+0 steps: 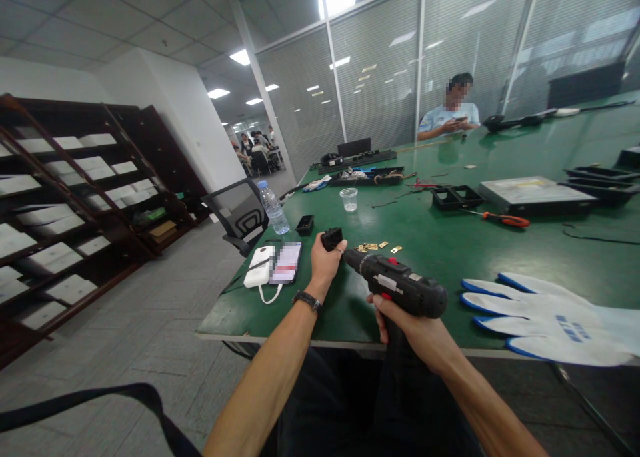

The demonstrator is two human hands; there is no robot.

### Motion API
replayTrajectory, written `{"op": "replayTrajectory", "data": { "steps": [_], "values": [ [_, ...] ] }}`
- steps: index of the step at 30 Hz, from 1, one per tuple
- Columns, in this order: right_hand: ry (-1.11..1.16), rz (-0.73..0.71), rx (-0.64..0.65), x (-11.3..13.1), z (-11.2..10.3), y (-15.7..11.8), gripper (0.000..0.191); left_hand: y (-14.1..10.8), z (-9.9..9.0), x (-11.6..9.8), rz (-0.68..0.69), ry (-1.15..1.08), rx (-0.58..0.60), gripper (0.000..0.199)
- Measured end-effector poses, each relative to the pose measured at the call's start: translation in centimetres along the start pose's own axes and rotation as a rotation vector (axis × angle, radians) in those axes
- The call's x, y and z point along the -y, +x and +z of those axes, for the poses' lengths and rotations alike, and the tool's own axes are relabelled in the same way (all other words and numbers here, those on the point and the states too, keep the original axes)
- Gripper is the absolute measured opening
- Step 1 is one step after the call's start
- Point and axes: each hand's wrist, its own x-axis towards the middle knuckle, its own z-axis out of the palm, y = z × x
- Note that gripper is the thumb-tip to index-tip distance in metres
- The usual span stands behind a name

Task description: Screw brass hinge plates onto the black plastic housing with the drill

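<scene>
My left hand [326,265] grips a small black plastic box [332,238] above the green table [235,310]. A black cordless drill [400,287] with red switches is held by its handle in my right hand [407,324]. Its chuck points left, close beside the fingers of my left hand; the tip is too small to make out. Small brass-coloured plates [371,247] lie on the table just beyond the drill. Another small black box [305,225] sits past my left hand.
Left of my hands are a white power bank [259,267], a phone [285,264] and a water bottle [273,208]. Ahead stands a plastic cup [349,200]. White-blue gloves [545,317] and a screwdriver [506,220] lie right. A person [453,110] sits across the table.
</scene>
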Motion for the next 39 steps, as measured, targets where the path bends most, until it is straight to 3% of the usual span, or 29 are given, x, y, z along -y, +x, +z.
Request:
{"op": "replayTrajectory", "data": {
  "steps": [19, 39],
  "values": [
    [-0.005, 0.015, -0.012, 0.63, 0.15, -0.09, 0.052, 0.01, -0.05, 0.07, -0.003, -0.015, 0.007, 0.031],
    [0.025, 0.01, -0.012, -0.27, 0.02, 0.02, 0.052, -0.03, -0.04, 0.03, -0.005, -0.03, 0.008, 0.031]
  ]
}}
